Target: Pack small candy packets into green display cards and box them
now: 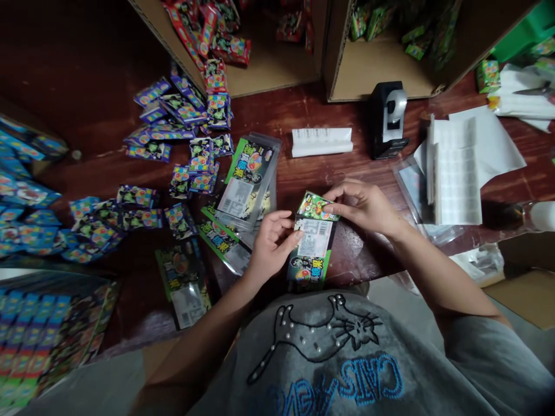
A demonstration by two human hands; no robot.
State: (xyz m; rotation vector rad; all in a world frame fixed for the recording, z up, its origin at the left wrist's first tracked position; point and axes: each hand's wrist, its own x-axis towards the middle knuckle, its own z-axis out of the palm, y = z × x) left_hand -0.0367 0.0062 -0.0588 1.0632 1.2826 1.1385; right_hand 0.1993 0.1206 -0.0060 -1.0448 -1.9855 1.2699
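In front of my body is a transparent plastic case with a printed black and green label (312, 238). My left hand (272, 242) grips its left edge, thumb on the label and fingers curled. A small green candy packet (313, 205) lies across the far end of the case. Its right corner is pinched between the thumb and fingers of my right hand (366, 207). Whether the packet is inside the case or on top, I cannot tell. Beyond my left hand, similar cases (245, 182) lie stacked, with another case (184, 283) nearer the table's front edge.
Purple candy packets (180, 115) and blue packets (32, 196) are heaped to the left. Cardboard boxes (368, 66) at the back hold red and green packets. A tape dispenser (387, 121), a white sticker strip (321, 141) and sticker sheets (456, 173) occupy the back and right.
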